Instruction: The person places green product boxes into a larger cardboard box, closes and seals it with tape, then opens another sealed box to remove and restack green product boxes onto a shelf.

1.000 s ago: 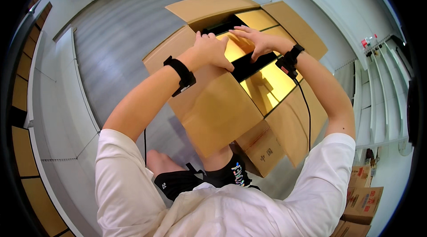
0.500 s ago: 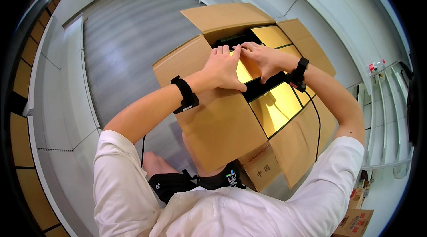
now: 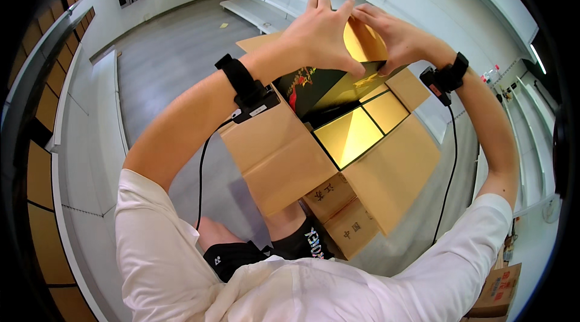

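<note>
Two hands, the left hand (image 3: pixel 317 35) and right hand (image 3: pixel 393 35), had their fingers closed on a gold box (image 3: pixel 362 47), tilted and raised above the open cardboard carton (image 3: pixel 284 153) holding more gold boxes (image 3: pixel 350 138), apparently to clear its flaps.

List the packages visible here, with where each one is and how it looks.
Open cardboard carton: centre, brown, flaps spread.
Gold boxes: inside the carton, flat, shiny.
Black-and-gold box: tilted above the carton, held by left hand and right hand.
Small brown carton: lower right floor.
</note>
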Tool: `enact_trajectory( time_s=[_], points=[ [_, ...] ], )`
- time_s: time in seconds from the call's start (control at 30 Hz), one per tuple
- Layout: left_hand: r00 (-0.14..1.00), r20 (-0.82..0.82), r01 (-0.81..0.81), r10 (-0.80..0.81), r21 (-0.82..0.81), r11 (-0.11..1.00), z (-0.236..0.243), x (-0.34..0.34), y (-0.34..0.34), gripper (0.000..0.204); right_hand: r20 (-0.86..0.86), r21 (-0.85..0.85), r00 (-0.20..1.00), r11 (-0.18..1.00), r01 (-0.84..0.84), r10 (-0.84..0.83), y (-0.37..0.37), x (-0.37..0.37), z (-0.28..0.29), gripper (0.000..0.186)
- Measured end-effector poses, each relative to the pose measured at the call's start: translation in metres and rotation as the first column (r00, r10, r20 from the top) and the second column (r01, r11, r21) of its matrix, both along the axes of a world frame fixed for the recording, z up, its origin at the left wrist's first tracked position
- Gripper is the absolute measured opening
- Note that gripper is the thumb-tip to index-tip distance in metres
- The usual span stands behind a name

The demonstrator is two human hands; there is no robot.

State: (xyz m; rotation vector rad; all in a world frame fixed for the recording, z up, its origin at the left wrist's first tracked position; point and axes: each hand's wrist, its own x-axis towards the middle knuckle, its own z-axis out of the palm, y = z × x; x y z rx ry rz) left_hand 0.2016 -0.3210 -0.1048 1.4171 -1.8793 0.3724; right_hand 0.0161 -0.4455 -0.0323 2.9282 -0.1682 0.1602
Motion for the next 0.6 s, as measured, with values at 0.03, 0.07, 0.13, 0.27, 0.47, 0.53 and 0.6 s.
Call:
enact_trajectory(
  time_s=[0.03,0.07,0.13,0.27,0.47,0.53,0.6],
  points=[
    [1.0,0.011,0.008,-0.008,-0.027,1.0,0.01,-0.002,0.005,0.113,-0.015,0.006,1.0,1.0,0.008,-0.008,0.004,-0.005,0.012,0.122],
    [1.0,0.02,0.022,-0.021,-0.046,0.999,0.018,-0.005,0.008,0.113,-0.001,-0.003,1.0,1.0,0.015,-0.015,0.013,-0.01,0.021,0.122],
    [0.998,0.064,0.028,-0.025,-0.048,0.998,0.039,-0.002,0.016,0.122,0.023,-0.015,0.999,1.0,0.024,-0.024,0.033,-0.016,0.04,0.12],
    [0.976,-0.027,0.215,-0.217,-0.051,0.975,0.093,0.008,0.047,0.121,0.083,0.061,0.996,0.998,0.01,-0.015,0.071,-0.023,0.079,0.115],
    [0.868,-0.155,0.464,-0.471,-0.08,0.882,0.085,0.032,0.066,0.122,0.129,0.234,0.991,0.971,-0.056,0.026,0.091,-0.011,0.059,0.112],
    [0.831,-0.253,0.515,-0.495,0.014,0.857,0.074,0.039,0.073,0.121,0.121,0.209,0.991,0.975,-0.075,0.05,0.082,-0.006,0.043,0.113],
    [0.827,-0.27,0.509,-0.494,-0.017,0.861,0.06,0.047,0.078,0.125,0.127,0.226,0.99,0.97,-0.093,0.065,0.084,0.002,0.034,0.111]
  ],
)
